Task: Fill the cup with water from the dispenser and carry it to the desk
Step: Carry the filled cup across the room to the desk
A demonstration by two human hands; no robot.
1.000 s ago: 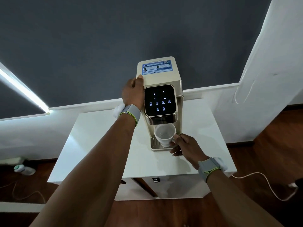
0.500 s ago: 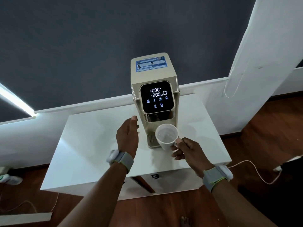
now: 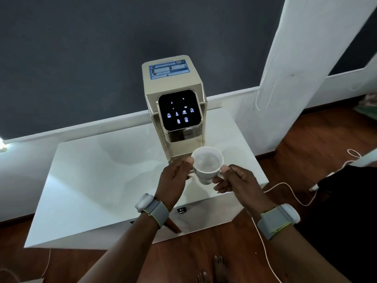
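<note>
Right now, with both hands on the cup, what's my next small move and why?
Probably draw the white ceramic cup level toward you. It looks filled, is clear of the beige water dispenser, and your left hand and right hand both grip it.

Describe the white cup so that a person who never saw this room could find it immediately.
On the white rectangular table stands a tall beige water dispenser with a black touch screen. Just in front of its base, the small white cup is held between the left hand and right hand, the only round vessel there.
</note>
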